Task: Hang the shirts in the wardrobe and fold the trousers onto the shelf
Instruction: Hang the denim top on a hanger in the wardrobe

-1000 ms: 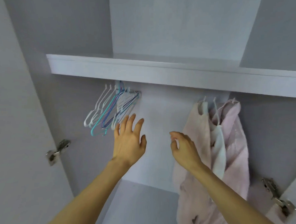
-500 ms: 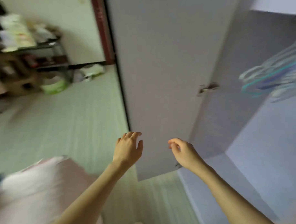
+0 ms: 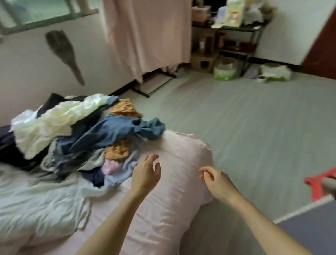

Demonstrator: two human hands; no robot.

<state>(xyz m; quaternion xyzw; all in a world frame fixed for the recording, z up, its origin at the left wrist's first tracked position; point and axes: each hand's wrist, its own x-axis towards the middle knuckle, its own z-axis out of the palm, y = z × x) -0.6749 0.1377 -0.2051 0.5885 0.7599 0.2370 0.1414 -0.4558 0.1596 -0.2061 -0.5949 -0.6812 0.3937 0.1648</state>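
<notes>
1. Head view looks down on a bed (image 3: 160, 228) with a pink sheet, both bare arms reaching out over it.
2. Left hand (image 3: 145, 175) hovers above the pink sheet just beside the clothes pile (image 3: 83, 132); its fingers are loosely spread and it holds nothing, so the grip is open.
3. Right hand (image 3: 217, 181) hangs past the bed's right edge, over the floor (image 3: 249, 130); its fingers are loosely curled, thumb near the forefinger, with nothing between them.
4. Clothes pile lies on the bed's far left part, reaching toward the far right corner. On top are a cream garment (image 3: 49, 127) and a blue denim piece (image 3: 117, 132); orange patterned cloth (image 3: 117, 150) shows under the denim. Which pieces are shirts and which trousers cannot be told.
5. Pale crumpled bedding (image 3: 27, 204) covers the bed's near left part.
6. Beyond the bed a pink curtain (image 3: 147, 31) hangs by the wall, a cluttered rack (image 3: 237, 34) stands in the far corner, and a red stool (image 3: 323, 182) sits at the right edge.
</notes>
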